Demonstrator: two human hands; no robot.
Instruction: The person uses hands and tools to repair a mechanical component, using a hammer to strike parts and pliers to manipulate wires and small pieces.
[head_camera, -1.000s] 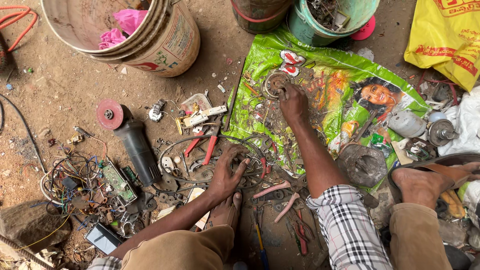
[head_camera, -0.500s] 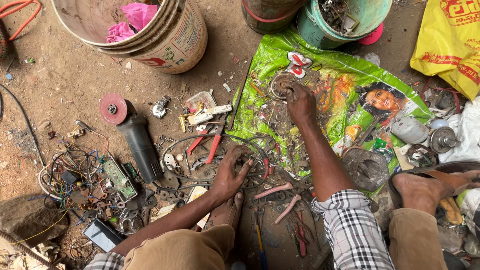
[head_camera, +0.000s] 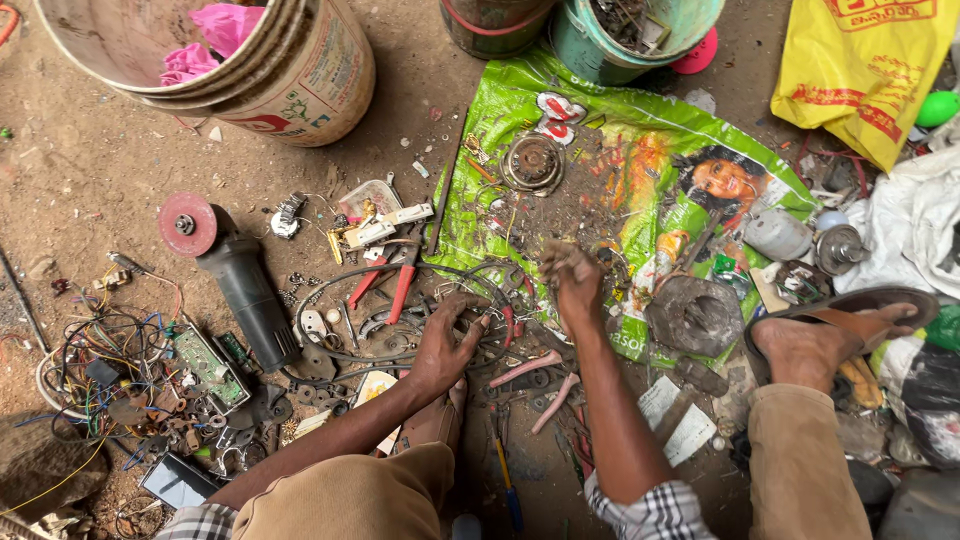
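My left hand (head_camera: 446, 340) lies spread on a tangle of dark cables and small metal scrap (head_camera: 400, 300) on the dirt floor, next to red-handled pliers (head_camera: 390, 282). My right hand (head_camera: 573, 275) is closed in a fist over the near edge of a green printed plastic sack (head_camera: 620, 140); what it grips is hidden. A round rusty metal part (head_camera: 532, 162) lies on the sack beyond the right hand. Dirt and tiny metal bits are scattered across the sack.
An angle grinder (head_camera: 235, 275) with a red disc lies left. Wires and a circuit board (head_camera: 205, 365) pile at far left. Buckets (head_camera: 300, 70) stand at the top, with a yellow bag (head_camera: 860, 70) at top right. My sandalled foot (head_camera: 835, 335) rests at right.
My right hand has pulled back from the round rusty part toward me, closing into a fist at the sack's near edge. The left hand stays on the cables.
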